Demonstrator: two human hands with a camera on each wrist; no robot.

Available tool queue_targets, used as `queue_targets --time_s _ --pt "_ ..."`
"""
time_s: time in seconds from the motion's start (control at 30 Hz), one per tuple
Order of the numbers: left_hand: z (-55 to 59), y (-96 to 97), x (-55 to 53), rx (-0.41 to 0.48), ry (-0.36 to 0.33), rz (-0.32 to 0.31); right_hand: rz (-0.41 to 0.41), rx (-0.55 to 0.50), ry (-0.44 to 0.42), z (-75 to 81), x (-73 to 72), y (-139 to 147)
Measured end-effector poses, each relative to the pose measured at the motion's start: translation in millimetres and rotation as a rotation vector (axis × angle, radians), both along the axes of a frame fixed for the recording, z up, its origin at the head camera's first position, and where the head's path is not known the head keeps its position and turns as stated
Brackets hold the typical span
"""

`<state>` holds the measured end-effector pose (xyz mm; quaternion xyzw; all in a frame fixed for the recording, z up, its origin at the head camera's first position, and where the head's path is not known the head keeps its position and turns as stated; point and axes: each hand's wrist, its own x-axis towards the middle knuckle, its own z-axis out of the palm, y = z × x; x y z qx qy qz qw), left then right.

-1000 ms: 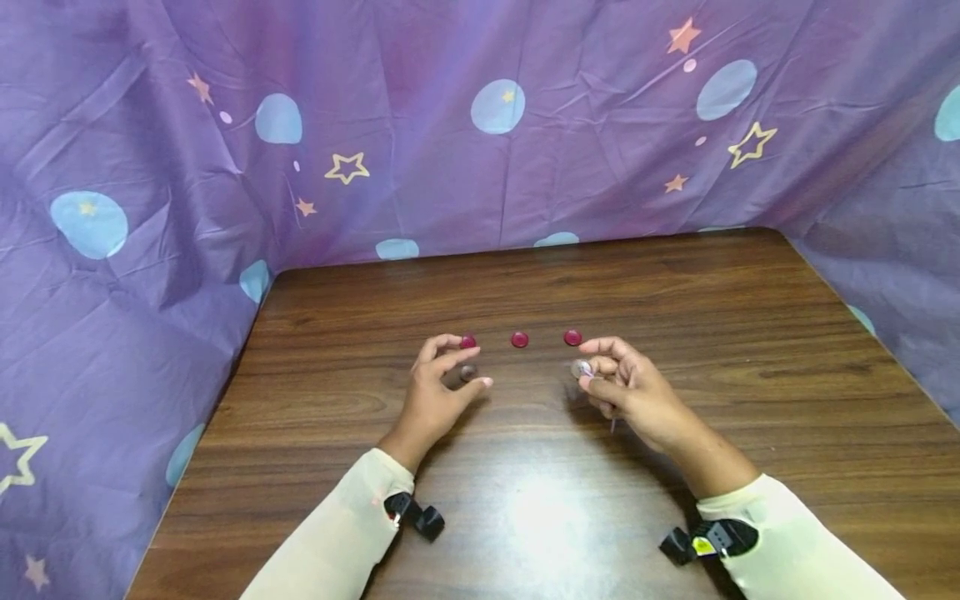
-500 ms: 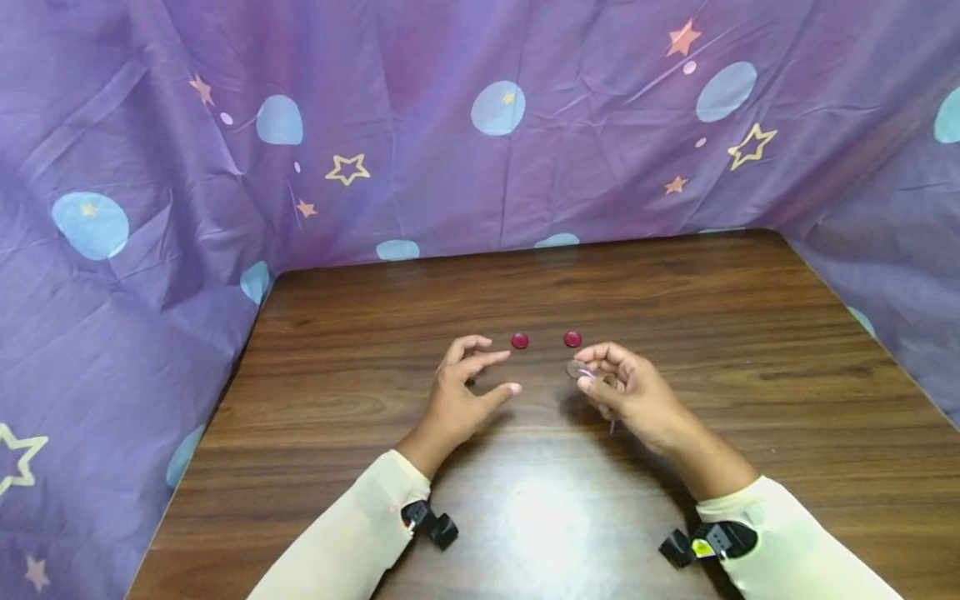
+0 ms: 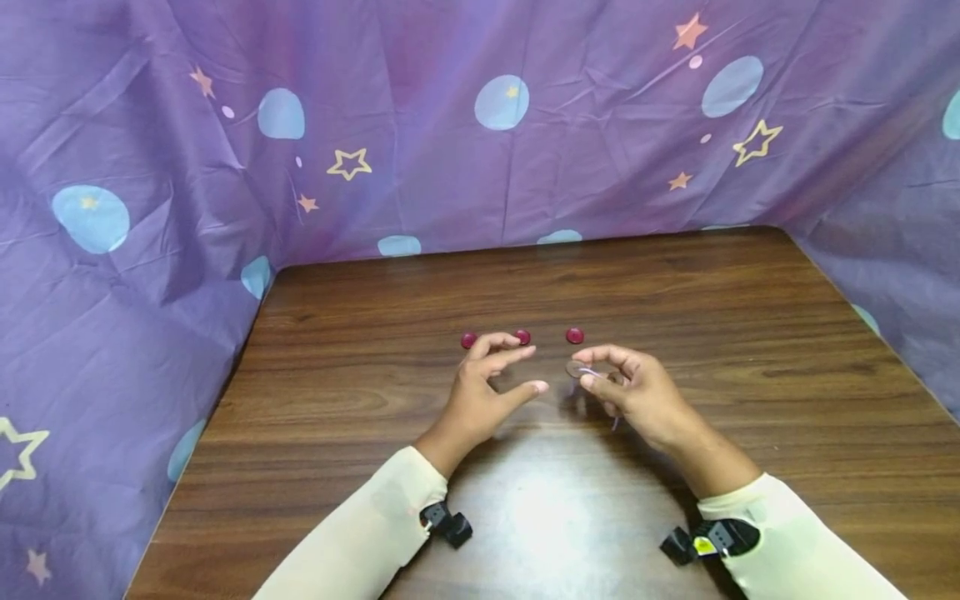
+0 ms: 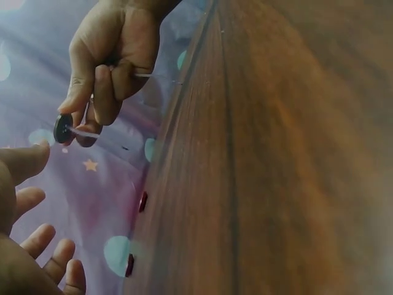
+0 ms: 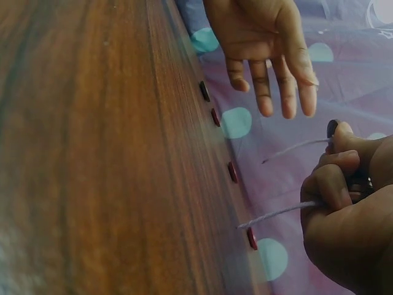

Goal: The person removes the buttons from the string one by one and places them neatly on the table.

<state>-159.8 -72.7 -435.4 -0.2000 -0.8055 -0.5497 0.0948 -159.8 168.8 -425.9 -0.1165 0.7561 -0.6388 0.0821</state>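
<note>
My right hand pinches a dark round button between thumb and index finger, above the table. A short end of pale purple string sticks out at the button. More of the string hangs from the curled lower fingers. Just left of the button, my left hand is held with fingers spread and nothing between them; a small gap separates it from the button. On the table behind the hands lie a left red button, a middle red button, partly behind the left fingertips, and a right red button.
Another dark button lies on the table, hidden in the head view. The wooden table reaches back to a purple patterned cloth, which also hangs at both sides.
My left hand has moved right, toward the button in the right hand, uncovering the left red button. The right hand stays nearly in place, with its button slightly turned.
</note>
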Motion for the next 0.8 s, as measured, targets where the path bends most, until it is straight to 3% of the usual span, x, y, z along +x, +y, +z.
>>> queue_targets --time_s 0.17,0.4,0.6,0.8 --pt "3.8 8.2 -1.0 0.016 0.029 -0.002 -0.006 -0.006 0.020 -1.0 -0.9 0" --pt "7.6 17.9 -2.5 -0.039 0.046 0.053 -0.009 -0.001 0.073 -1.0 -1.4 0" --pt "9.8 23.9 -3.7 0.023 0.034 -0.011 -0.031 0.010 0.103 -1.9 -1.9 -1" --pt "6.5 30.6 -3.4 0.022 0.048 -0.034 -0.036 0.009 0.109 -1.4 -1.2 -1"
